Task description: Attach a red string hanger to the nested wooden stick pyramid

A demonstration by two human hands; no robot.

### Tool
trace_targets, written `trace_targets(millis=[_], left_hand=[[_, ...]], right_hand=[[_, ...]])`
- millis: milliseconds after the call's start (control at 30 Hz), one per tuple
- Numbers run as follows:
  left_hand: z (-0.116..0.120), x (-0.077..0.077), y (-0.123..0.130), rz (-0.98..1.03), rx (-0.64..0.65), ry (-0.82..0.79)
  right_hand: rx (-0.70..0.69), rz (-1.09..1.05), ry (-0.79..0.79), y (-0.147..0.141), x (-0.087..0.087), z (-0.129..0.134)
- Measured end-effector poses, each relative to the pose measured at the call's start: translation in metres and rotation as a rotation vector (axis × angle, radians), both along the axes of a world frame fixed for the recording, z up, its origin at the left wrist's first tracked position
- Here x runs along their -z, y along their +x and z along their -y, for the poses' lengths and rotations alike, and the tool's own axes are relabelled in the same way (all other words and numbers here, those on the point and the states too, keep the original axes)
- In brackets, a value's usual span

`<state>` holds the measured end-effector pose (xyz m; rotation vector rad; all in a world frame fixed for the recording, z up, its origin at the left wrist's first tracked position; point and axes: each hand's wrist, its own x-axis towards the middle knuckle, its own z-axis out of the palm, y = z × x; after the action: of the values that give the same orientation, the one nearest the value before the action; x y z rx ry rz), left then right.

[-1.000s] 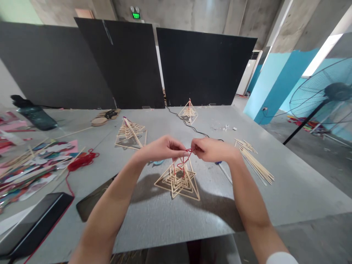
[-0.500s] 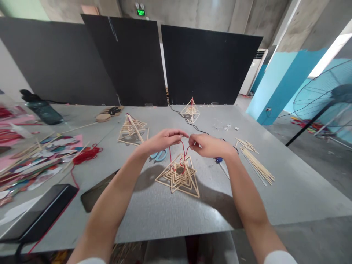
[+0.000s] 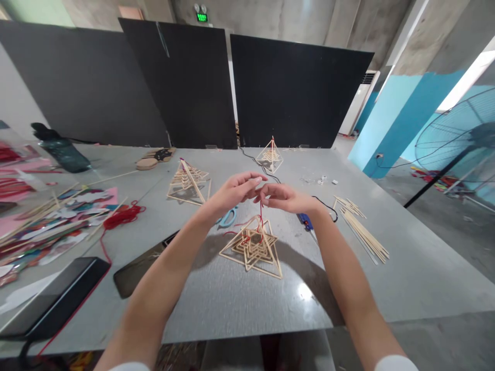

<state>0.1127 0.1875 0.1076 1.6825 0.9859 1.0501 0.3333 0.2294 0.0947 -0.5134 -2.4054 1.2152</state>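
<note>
Nested triangular frames of thin wooden sticks [image 3: 255,250] lie on the grey table, with red string [image 3: 261,214] rising from their middle. Above them, my right hand [image 3: 280,197] pinches the upper end of that string. Its fingertips meet those of my left hand [image 3: 240,188], whose fingers are stretched and slightly curved; I see nothing held in it. Loose string ends lie over the left side of the frames. Light blue scissors [image 3: 228,218] are partly hidden below my left hand, and a blue tool [image 3: 305,221] lies beside my right wrist.
Two more stick pyramids stand behind, at left [image 3: 187,181] and centre back [image 3: 271,154]. Wooden sticks [image 3: 363,234] lie at right. On the left are a phone [image 3: 143,265], a red yarn bundle [image 3: 124,215], a black case [image 3: 58,296], a bottle [image 3: 64,152] and coloured scraps.
The hands have come closer together and my left hand has risen a little. A string strand that hung from near my left hand now lies on the frames and table.
</note>
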Motion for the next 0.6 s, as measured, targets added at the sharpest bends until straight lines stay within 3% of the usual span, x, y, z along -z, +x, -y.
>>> trace_targets(millis=[100, 200, 300, 367, 467, 600], left_hand=[[-0.011, 0.006, 0.003, -0.014, -0.11, 0.029], [-0.011, 0.002, -0.007, -0.294, -0.305, 0.22], [0.016, -0.007, -0.022, -0.569, -0.472, 0.353], [0.048, -0.007, -0.027, -0.648, -0.413, 0.357], [0.093, 0.012, -0.018, -0.903, -0.274, 0.25], [0.112, 0.062, 0.02, -1.167, -0.344, 0.086]], right_hand=[[0.029, 0.014, -0.083, -0.004, 0.006, -0.005], [0.141, 0.081, 0.004, -0.002, 0.007, -0.007], [0.301, 0.203, 0.149, 0.005, 0.008, -0.01], [0.367, 0.243, 0.186, 0.009, 0.009, -0.013], [0.419, 0.288, 0.193, 0.012, 0.012, -0.018], [0.427, 0.403, 0.241, 0.011, 0.014, -0.02]])
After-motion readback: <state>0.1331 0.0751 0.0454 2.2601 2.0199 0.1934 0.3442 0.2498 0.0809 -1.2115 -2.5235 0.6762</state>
